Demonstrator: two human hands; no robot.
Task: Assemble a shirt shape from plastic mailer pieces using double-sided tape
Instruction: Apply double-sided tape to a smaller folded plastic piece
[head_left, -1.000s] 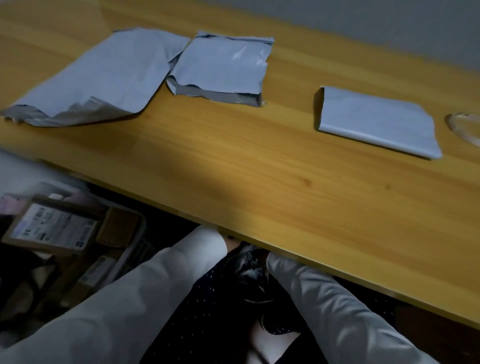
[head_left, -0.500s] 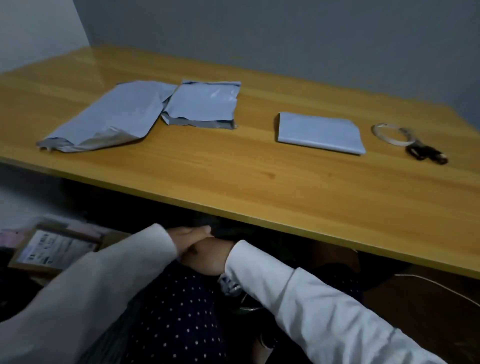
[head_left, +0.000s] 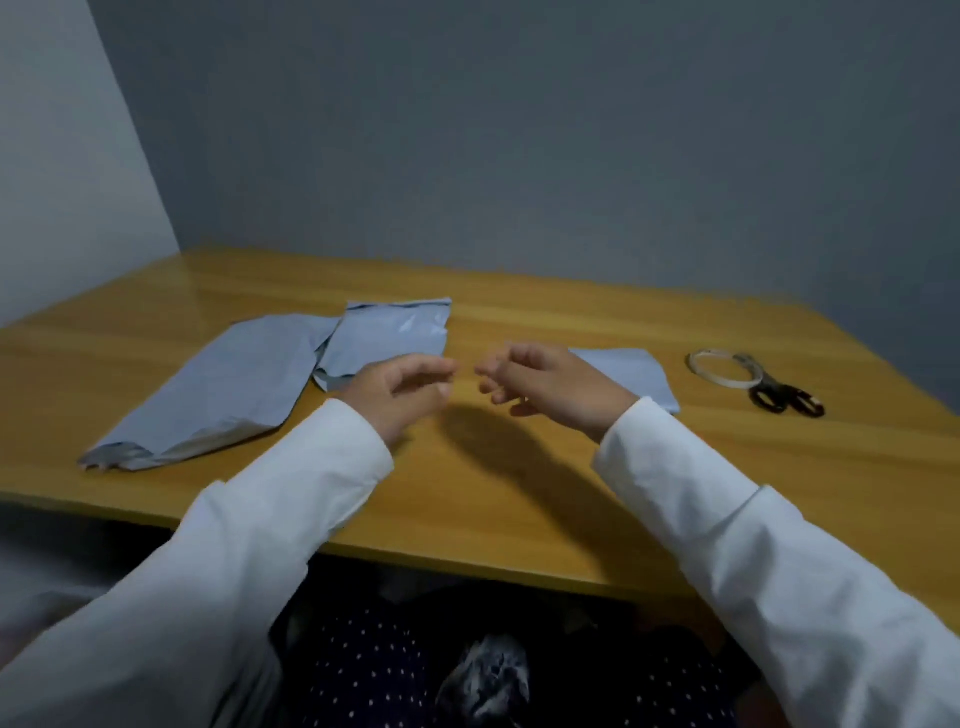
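Note:
Three grey-blue plastic mailer pieces lie on the wooden table (head_left: 519, 499). The large piece (head_left: 228, 387) is at the left, a smaller piece (head_left: 387, 335) overlaps its far right corner, and a folded piece (head_left: 636, 376) lies to the right, partly hidden behind my right hand. A roll of double-sided tape (head_left: 724, 368) rests at the far right. My left hand (head_left: 400, 389) and my right hand (head_left: 545, 384) hover above the table centre, fingertips facing each other, fingers loosely curled, holding nothing.
Black-handled scissors (head_left: 779, 397) lie just right of the tape roll, partly through it. Grey walls close the table's far and left sides. My lap in dotted dark fabric shows below the near table edge.
Both hands rose from under the table edge to above the tabletop. The view tilted upward, so the wall and whole table now show.

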